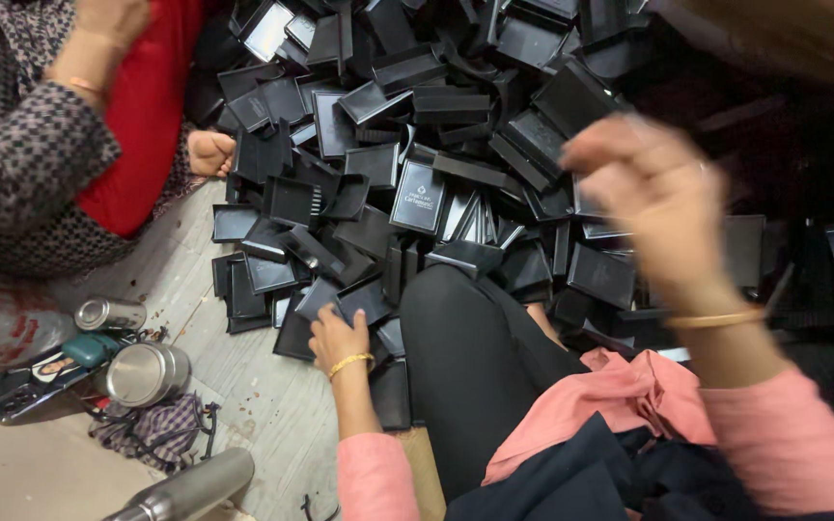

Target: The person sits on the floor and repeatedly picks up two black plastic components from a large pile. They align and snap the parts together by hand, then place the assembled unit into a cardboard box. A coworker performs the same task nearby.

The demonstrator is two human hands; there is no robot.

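— Boxes everywhere: how much of the pile of black boxes (436, 164) looks handled?

— Hard to judge; nearly all lie loose and jumbled on the floor (243, 386), spreading far and right.

— And the hands?

— The left hand (338, 338) presses on a black box (364, 299) at the pile's near edge, fingers curled. The right hand (653, 198) hangs blurred above, fingers bunched; whether it holds anything I cannot tell.

— Materials?

— Shallow, glossy, hard-edged plastic. Steel bottles (147, 371) stand near left.
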